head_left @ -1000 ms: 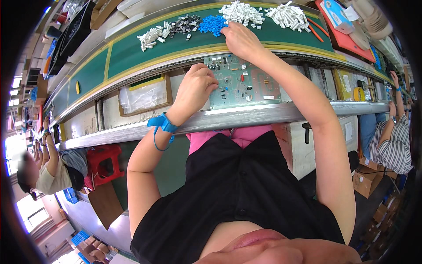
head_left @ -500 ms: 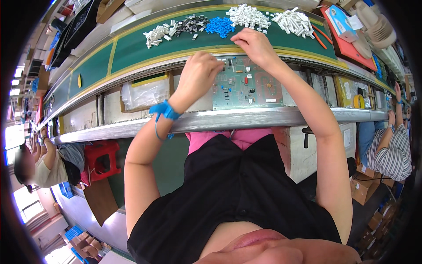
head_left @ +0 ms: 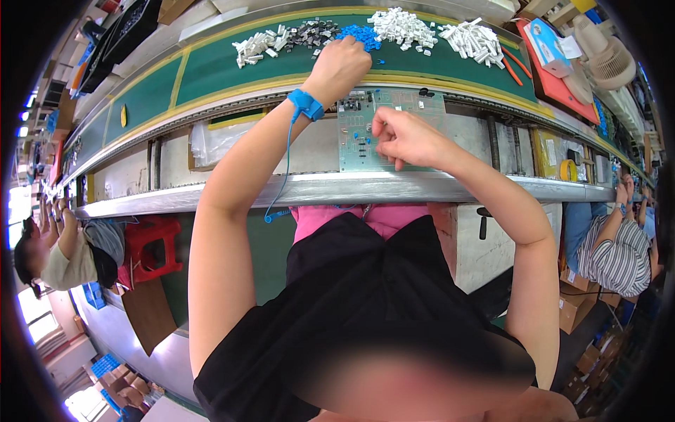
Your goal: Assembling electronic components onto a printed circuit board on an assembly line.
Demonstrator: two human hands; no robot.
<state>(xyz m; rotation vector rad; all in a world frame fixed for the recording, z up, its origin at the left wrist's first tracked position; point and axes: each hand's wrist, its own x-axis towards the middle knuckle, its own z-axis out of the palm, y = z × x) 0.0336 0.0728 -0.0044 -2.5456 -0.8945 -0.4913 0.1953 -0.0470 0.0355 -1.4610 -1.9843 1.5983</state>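
Note:
My left hand point(head_left: 342, 68), with a blue wrist strap point(head_left: 306, 105), reaches over the belt to the pile of small blue components point(head_left: 360, 35). Its fingers are bent down at the pile's near edge, and their tips are hidden. Over the middle of a green circuit board point(head_left: 351, 160) hovers my right hand point(head_left: 408, 138), fingers curled in a pinch; whatever they hold is too small to make out. Several black, blue and white parts stand on the board, which lies on the rails in front of me.
White connector piles point(head_left: 472, 39) and a dark component pile point(head_left: 309, 35) flank the blue one on the green belt point(head_left: 232, 83). Orange-handled pliers point(head_left: 517, 65) lie at right, beside a red tray point(head_left: 562, 81). A metal rail point(head_left: 323, 190) runs before me. Other people sit left and right.
My left hand has moved from the board up to the blue pile. My right hand has come back from near the piles and down over the board.

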